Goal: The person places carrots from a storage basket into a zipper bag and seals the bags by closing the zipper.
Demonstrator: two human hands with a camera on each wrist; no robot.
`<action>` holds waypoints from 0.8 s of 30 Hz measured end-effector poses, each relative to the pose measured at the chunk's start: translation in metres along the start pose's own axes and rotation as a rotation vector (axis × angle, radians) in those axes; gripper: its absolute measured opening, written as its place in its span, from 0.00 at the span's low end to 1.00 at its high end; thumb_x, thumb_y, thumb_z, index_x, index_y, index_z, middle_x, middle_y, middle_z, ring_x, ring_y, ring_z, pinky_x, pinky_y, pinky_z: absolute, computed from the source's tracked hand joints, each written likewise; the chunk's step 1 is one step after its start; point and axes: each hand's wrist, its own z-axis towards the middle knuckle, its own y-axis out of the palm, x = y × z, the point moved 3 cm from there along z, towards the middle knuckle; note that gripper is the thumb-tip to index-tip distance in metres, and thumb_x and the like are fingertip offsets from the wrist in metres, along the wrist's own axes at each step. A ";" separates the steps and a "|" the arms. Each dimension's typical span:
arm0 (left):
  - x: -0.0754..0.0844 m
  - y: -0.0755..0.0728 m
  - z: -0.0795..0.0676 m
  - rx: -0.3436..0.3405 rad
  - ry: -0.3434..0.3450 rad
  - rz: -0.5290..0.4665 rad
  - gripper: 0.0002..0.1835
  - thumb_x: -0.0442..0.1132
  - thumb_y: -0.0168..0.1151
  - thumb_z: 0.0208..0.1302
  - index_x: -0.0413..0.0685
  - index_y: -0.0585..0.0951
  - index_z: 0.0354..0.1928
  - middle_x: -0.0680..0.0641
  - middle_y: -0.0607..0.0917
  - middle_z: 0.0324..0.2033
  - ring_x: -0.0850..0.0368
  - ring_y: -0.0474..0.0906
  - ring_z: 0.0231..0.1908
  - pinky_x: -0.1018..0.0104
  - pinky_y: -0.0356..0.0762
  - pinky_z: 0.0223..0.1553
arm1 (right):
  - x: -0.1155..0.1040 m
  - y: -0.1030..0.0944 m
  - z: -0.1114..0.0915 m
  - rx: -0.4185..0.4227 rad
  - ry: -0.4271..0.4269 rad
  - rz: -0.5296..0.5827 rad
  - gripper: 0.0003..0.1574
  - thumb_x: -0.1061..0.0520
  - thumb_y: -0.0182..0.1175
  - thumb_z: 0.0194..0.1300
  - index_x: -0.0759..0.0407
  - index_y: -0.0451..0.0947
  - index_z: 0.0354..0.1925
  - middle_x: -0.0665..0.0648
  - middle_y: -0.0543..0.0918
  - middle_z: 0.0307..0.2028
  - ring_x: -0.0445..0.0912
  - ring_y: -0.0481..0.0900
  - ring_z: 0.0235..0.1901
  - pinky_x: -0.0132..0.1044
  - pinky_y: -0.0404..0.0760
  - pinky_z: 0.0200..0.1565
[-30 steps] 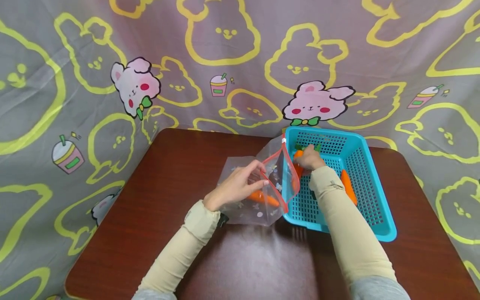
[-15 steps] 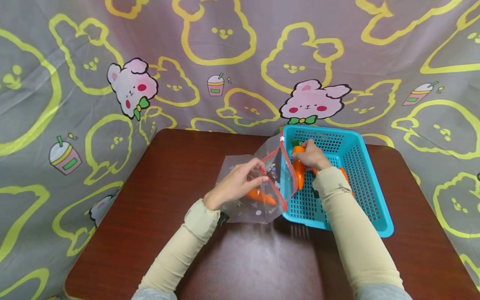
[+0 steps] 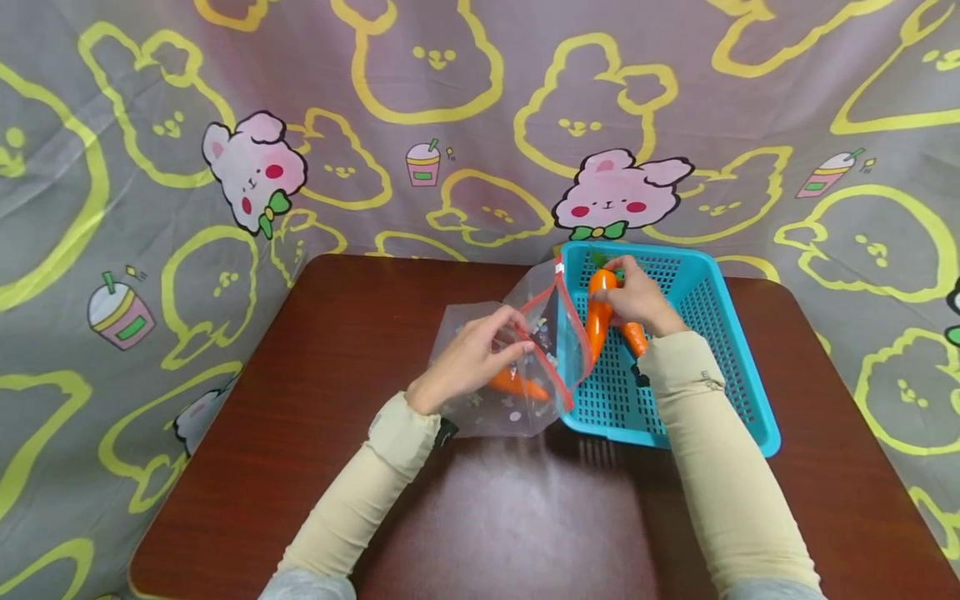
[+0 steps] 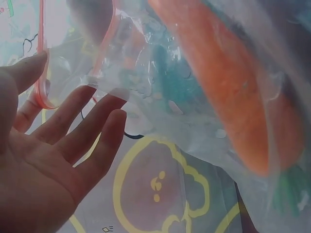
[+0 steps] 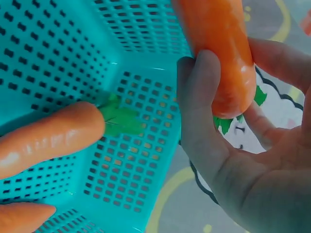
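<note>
the right hand (image 3: pixel 637 302) grips an orange carrot (image 3: pixel 597 327) near its thick, leafy end, with the thumb on one side and fingers on the other. this carrot is raised over the left part of a turquoise perforated basket (image 3: pixel 611 432), its narrow end pointing down beside the mouth of a clear zip bag (image 3: pixel 487 422); whether the tip is inside the mouth cannot be told. green leaves (image 5: pixel 226 124) show beyond the fingers in the right wrist view.

the left hand (image 3: pixel 472 360) pinches the bag's red zip edge (image 3: pixel 566 400) between thumb and forefinger, its other fingers spread loosely along the printed plastic. the mouth gapes toward the basket, and a white slider (image 3: pixel 559 268) sits at the far end of the zip. inside the bag lies another carrot (image 4: pixel 228 92), with green leaves at its thick end.

in the basket, the right wrist view shows a leafy carrot (image 5: pixel 58 136) and the tip of one more carrot (image 5: pixel 24 217).

bag and basket stand side by side on a dark reddish-brown counter (image 3: pixel 300 417). behind is a grey curtain (image 3: pixel 480 75) with yellow rabbit outlines. beige sleeves (image 3: pixel 360 496) cover both forearms.
</note>
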 end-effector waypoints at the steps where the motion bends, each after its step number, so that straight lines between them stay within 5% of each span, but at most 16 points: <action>1: 0.000 0.000 0.000 0.004 0.001 0.001 0.13 0.41 0.65 0.63 0.48 0.74 0.45 0.53 0.84 0.38 0.60 0.84 0.40 0.67 0.82 0.43 | -0.001 -0.001 -0.002 0.006 -0.004 0.003 0.36 0.53 0.57 0.68 0.59 0.52 0.66 0.72 0.70 0.55 0.58 0.81 0.38 0.41 0.86 0.35; 15: 0.001 -0.005 -0.001 0.031 0.008 0.022 0.13 0.40 0.67 0.61 0.50 0.74 0.43 0.53 0.84 0.36 0.59 0.84 0.39 0.69 0.82 0.42 | -0.018 -0.016 -0.034 0.100 -0.083 0.069 0.38 0.52 0.52 0.71 0.54 0.48 0.72 0.71 0.65 0.64 0.54 0.81 0.36 0.34 0.83 0.33; 24: 0.001 -0.009 0.002 0.038 0.013 0.035 0.13 0.39 0.68 0.61 0.50 0.74 0.44 0.53 0.82 0.37 0.60 0.83 0.39 0.70 0.81 0.43 | -0.023 -0.025 -0.057 0.219 -0.142 0.101 0.39 0.45 0.50 0.72 0.53 0.49 0.74 0.68 0.64 0.62 0.47 0.82 0.35 0.30 0.84 0.36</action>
